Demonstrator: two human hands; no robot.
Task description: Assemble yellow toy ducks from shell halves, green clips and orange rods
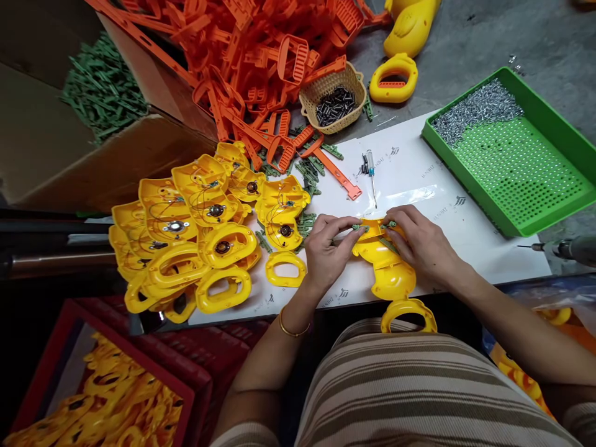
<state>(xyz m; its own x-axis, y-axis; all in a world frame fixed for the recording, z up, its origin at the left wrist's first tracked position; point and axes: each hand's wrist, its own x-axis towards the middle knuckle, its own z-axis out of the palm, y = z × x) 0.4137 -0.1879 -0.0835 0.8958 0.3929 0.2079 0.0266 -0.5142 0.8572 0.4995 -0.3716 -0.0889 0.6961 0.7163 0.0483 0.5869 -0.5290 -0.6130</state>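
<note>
A yellow duck-shaped plastic shell half (395, 280) lies with its hollow side up at the table's front edge, its ring handle (410, 308) hanging over. My left hand (329, 251) pinches a small green plastic piece (359, 228) at the shell's upper left. On the other side, my right hand (421, 242) pinches another green plastic piece (392, 224) at the upper right. A further green strip (388, 245) shows beneath my right fingers. Just beyond the shell lies a screwdriver (371, 171) with a clear blue handle, beside several small black parts (364, 165).
Yellow shell halves with wires and speakers (215, 211) are stacked at left. Orange handled parts (261, 68) pile up behind, near a basket of black cylinders (305, 102). A green tray (521, 230) holds screws at right, with a power driver (572, 249) in front.
</note>
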